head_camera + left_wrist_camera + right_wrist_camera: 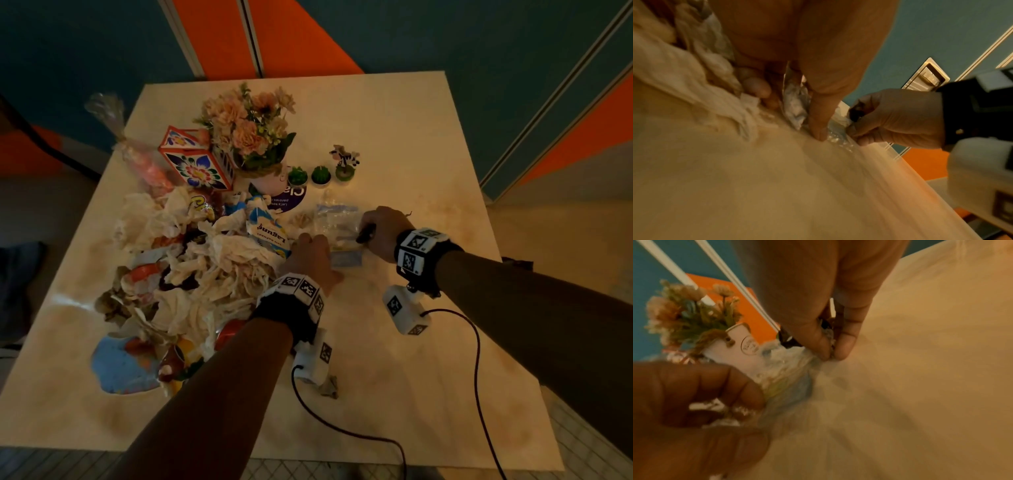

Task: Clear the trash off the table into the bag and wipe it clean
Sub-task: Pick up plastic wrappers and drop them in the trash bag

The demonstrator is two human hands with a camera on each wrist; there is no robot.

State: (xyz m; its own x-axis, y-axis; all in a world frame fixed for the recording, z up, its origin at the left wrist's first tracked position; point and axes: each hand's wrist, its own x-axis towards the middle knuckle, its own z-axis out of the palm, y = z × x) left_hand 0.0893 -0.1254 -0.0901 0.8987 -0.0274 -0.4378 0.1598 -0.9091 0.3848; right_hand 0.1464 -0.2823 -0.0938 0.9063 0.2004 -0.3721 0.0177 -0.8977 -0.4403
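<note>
From where I sit the job looks barely started: the heap of crumpled tissues and wrappers (191,270) covers the left half of the desk (411,144), a small scrap (329,386) lies near the front beside the left forearm, no wiping shows, and brownish stains mark the surface. I can't spot a cloth, and whether the clear plastic bag (337,228) between my hands is the bag meant for the trash I can only guess. It lies flat just right of the heap, in front of the flower pot (265,171) and the little green candles (310,175), its long axis running roughly toward and away from me; I cannot make out a mouth. My left hand (310,258) pinches its near-left edge, fingers curled, thumb pressing it onto the desk. My right hand (383,229) pinches the right edge between thumb and forefinger, with something small and dark tucked in the same hand.
</note>
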